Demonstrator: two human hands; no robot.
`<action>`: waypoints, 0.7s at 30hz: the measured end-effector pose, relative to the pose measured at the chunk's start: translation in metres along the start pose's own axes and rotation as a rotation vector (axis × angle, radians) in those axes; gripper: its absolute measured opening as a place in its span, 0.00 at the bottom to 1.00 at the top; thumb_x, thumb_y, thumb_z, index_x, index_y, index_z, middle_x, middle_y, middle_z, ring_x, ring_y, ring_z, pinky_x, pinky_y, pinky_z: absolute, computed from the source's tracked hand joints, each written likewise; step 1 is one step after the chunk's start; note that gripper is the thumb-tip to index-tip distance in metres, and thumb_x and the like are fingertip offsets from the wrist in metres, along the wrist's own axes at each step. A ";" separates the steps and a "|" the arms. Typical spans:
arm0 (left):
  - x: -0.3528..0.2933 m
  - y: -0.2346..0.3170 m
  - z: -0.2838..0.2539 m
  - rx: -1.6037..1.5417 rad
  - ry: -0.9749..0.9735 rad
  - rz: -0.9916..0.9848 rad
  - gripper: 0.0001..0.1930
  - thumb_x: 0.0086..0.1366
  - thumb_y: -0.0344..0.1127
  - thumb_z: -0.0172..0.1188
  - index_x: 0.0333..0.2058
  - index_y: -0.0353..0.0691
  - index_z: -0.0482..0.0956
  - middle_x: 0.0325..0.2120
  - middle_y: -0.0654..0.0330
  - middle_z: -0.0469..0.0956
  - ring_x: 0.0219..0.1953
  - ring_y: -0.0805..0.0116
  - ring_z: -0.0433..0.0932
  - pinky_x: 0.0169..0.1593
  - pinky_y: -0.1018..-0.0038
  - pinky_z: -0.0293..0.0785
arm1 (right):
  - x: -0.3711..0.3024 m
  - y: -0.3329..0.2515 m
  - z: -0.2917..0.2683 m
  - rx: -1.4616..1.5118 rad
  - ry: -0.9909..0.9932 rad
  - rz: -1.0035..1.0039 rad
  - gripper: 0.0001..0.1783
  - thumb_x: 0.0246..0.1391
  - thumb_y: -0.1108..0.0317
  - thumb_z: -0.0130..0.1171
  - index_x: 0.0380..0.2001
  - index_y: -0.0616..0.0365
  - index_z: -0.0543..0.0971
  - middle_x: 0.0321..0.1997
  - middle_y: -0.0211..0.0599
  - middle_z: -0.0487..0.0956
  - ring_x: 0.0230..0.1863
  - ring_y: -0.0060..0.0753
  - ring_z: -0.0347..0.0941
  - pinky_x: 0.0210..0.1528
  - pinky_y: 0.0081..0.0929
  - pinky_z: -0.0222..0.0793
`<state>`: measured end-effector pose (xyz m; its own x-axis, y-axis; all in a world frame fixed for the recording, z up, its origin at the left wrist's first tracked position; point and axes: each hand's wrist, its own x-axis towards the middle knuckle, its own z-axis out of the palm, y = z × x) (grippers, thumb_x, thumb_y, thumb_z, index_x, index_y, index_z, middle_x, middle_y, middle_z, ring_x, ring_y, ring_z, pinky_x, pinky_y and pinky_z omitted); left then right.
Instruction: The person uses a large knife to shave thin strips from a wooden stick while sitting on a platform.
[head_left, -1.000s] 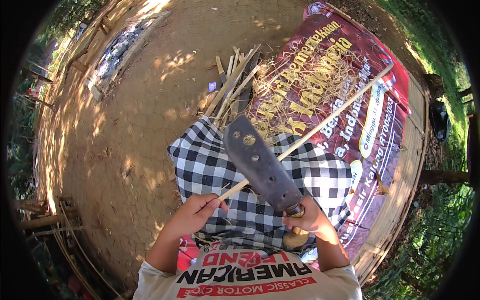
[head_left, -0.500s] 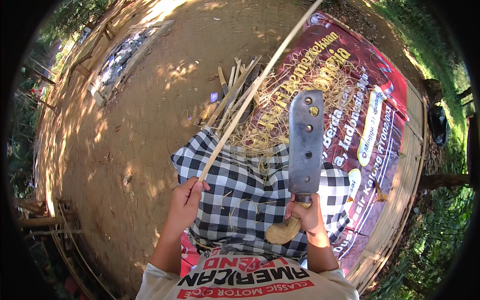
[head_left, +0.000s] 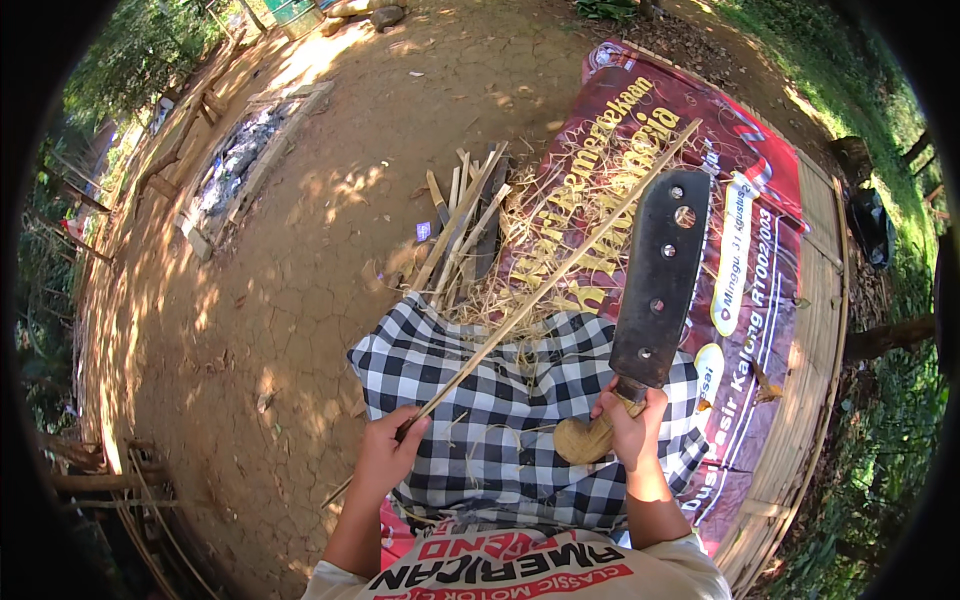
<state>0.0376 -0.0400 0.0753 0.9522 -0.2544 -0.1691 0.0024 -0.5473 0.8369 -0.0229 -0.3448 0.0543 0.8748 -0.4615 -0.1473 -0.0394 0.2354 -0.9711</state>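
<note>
My left hand point(head_left: 393, 447) is closed around a long thin bamboo strip point(head_left: 560, 270). The strip slants from beside my left forearm up to the far right, its far end close to the blade's tip. In my right hand point(head_left: 632, 425) is a wide machete point(head_left: 663, 270), gripped by its curved wooden handle point(head_left: 584, 440). Its dark blade, with several round holes, points away from me, tilted a little right. Under both hands a black-and-white checked cloth point(head_left: 500, 420) covers my lap, with a few shavings on it.
Ahead, a maroon printed banner point(head_left: 760, 400) lies over a bamboo platform point(head_left: 790, 480), strewn with shavings point(head_left: 540, 210). Split bamboo pieces point(head_left: 465, 225) are piled beside it on the bare ground point(head_left: 270, 330). A framed ash bed point(head_left: 240, 155) is far left; a black bag point(head_left: 873, 225) is at right.
The bamboo strip has slid back through my left hand, so its near end now sticks out behind it and its far end is nearer. The machete has shifted right and tilted.
</note>
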 end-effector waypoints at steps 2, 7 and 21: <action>-0.001 -0.011 0.002 -0.025 0.032 0.002 0.07 0.64 0.31 0.58 0.36 0.31 0.78 0.15 0.65 0.66 0.19 0.81 0.60 0.22 0.80 0.57 | 0.003 -0.001 0.001 -0.031 -0.017 -0.011 0.03 0.48 0.80 0.56 0.29 0.65 0.73 0.22 0.32 0.75 0.23 0.21 0.73 0.28 0.20 0.69; 0.007 -0.001 -0.002 0.021 0.150 0.139 0.06 0.60 0.27 0.61 0.35 0.31 0.79 0.17 0.61 0.71 0.18 0.78 0.65 0.23 0.79 0.61 | 0.007 -0.003 0.011 -0.048 -0.042 0.030 0.04 0.48 0.80 0.58 0.28 0.65 0.74 0.22 0.32 0.76 0.23 0.20 0.72 0.27 0.20 0.68; 0.027 0.040 0.039 0.015 -0.071 0.250 0.08 0.57 0.28 0.64 0.36 0.34 0.80 0.23 0.55 0.77 0.19 0.66 0.74 0.24 0.75 0.69 | 0.017 0.007 0.049 0.027 0.022 -0.113 0.12 0.47 0.79 0.65 0.34 0.64 0.73 0.41 0.40 0.80 0.31 0.16 0.73 0.33 0.17 0.70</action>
<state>0.0514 -0.0996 0.0839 0.8987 -0.4386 0.0056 -0.2354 -0.4716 0.8498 0.0155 -0.3087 0.0543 0.8620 -0.5052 -0.0419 0.0719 0.2035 -0.9764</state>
